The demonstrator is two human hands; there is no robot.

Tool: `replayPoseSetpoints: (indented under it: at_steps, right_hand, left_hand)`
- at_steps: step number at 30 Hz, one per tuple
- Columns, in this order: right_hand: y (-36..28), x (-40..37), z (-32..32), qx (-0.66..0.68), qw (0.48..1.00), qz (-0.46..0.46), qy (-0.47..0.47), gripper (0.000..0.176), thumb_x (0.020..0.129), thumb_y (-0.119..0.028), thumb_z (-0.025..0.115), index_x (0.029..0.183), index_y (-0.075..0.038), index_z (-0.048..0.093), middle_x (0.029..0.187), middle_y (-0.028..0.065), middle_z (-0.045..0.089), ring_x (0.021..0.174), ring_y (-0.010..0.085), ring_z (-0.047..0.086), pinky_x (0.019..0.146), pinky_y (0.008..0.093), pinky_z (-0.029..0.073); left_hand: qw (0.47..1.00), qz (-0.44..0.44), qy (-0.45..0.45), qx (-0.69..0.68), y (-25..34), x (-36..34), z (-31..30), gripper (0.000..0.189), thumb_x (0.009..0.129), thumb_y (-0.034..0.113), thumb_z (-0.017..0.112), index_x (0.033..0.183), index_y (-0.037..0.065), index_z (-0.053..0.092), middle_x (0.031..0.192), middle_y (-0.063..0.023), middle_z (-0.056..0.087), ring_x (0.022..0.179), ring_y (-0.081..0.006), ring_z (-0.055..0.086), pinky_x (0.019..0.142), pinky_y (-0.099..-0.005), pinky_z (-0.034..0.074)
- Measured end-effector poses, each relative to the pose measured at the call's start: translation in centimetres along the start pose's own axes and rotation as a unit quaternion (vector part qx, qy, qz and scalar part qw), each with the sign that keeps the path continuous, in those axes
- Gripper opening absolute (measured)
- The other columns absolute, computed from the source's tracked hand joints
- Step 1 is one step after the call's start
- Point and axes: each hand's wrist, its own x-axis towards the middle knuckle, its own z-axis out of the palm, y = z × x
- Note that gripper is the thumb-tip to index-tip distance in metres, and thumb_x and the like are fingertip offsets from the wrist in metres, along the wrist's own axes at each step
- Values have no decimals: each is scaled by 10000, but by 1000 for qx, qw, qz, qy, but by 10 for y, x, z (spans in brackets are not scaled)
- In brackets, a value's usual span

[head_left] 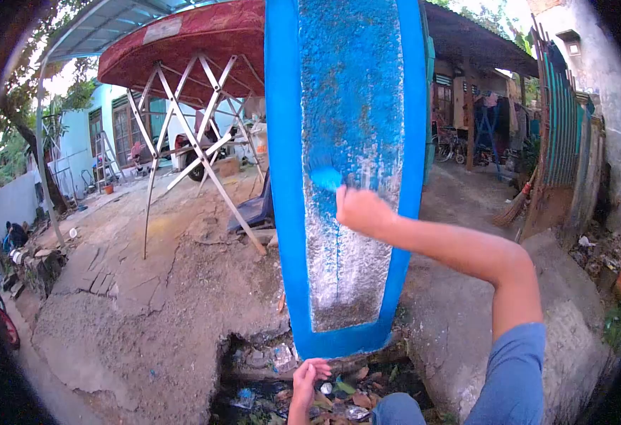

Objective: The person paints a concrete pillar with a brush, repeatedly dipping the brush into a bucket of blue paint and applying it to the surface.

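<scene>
A tall pillar (344, 345) stands right in front of me, with a smooth bright blue border around a rough inner panel (349, 85). The panel's upper part is blue, patchy lower down, and its bottom is bare white and grey. My right hand (367, 211) is closed around a paintbrush (327, 178), whose blue-coated, motion-blurred head is against the panel's left side at mid-height. Most of the handle is hidden in the fist. Below the pillar's foot, my left hand (309, 375) hangs with loosely bent fingers and no visible object in it.
A ditch with leaves and litter (353, 400) runs below the pillar. On the left, a red-topped stand (183, 53) rests on crossed metal legs over cracked concrete (126, 283). At right are a broom (517, 205) and a green slatted gate (562, 127).
</scene>
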Motion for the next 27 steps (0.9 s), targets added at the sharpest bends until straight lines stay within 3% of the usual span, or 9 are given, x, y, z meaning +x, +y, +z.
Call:
replayPoseSetpoints:
  at_steps: [2, 4, 7, 8, 11, 15, 20, 25, 27]
  right_hand:
    - [-33, -21, 1, 13, 1000, -11, -22, 240, 685, -78, 530, 830, 111, 559, 581, 90, 543, 469, 163, 560, 382, 293, 456]
    - [-63, -40, 0, 130, 981, -11, -143, 111, 642, -99, 587, 619, 4, 619, 668, 140, 559, 573, 223, 601, 466, 326, 506]
    - [-89, -58, -3, 195, 961, -86, -179, 91, 653, -107, 593, 628, -29, 632, 670, 125, 592, 568, 224, 606, 507, 348, 513]
    - [-95, -60, -1, 206, 958, -91, -179, 91, 653, -107, 593, 628, -29, 632, 670, 125, 592, 568, 224, 606, 507, 348, 513]
    - [-95, -52, 7, 229, 931, -79, -273, 67, 666, -101, 594, 647, -57, 641, 668, 99, 609, 598, 234, 618, 526, 359, 510]
    - [-63, -14, 8, 210, 950, 12, -229, 47, 665, -54, 579, 649, -21, 608, 675, 145, 601, 630, 283, 628, 518, 388, 508]
    - [-18, 29, -27, 132, 983, 88, -96, 77, 703, -77, 561, 674, -35, 618, 653, 130, 607, 617, 269, 634, 516, 382, 513]
    - [8, 52, -48, 77, 988, 133, -33, 95, 722, -84, 545, 683, -41, 619, 635, 139, 611, 624, 263, 645, 507, 364, 522]
    - [10, 54, -50, 36, 984, 175, 26, 93, 743, -72, 528, 794, 6, 530, 616, 135, 586, 561, 286, 621, 458, 369, 495]
  left_hand:
    - [1000, 4, -13, -7, -2, -1, -3, 398, 910, 342, 426, 1033, -21, 535, 883, -97, 606, 765, -155, 575, 682, -261, 453]
    - [1000, 14, -12, 0, 4, -4, 1, 407, 905, 357, 437, 1035, -17, 534, 887, -90, 601, 773, -153, 577, 681, -261, 453]
    - [999, 31, -15, 14, 9, -7, 4, 443, 891, 396, 456, 1037, -16, 532, 889, -84, 596, 784, -149, 577, 680, -259, 452]
    - [999, 25, -1, 26, 14, -9, 7, 529, 854, 484, 472, 1023, -14, 529, 864, -87, 600, 755, -158, 575, 667, -268, 446]
    - [999, 37, -3, 24, 15, -11, 5, 544, 848, 495, 476, 1029, -16, 525, 860, -86, 598, 752, -160, 573, 664, -267, 440]
    - [998, 55, -9, 15, 17, -12, 6, 477, 871, 435, 476, 1022, -14, 539, 870, -82, 599, 767, -150, 575, 671, -259, 445]
    - [999, 44, -3, 8, 20, -11, 9, 369, 904, 330, 447, 1025, -9, 531, 870, -82, 599, 778, -145, 570, 679, -256, 443]
    - [999, 35, 1, 7, 15, -7, 7, 394, 894, 360, 463, 1023, -4, 538, 875, -79, 600, 772, -142, 572, 675, -260, 442]
    - [999, 33, -5, 16, 17, -8, 8, 441, 873, 408, 486, 1025, -3, 541, 877, -75, 603, 770, -142, 574, 678, -259, 442]
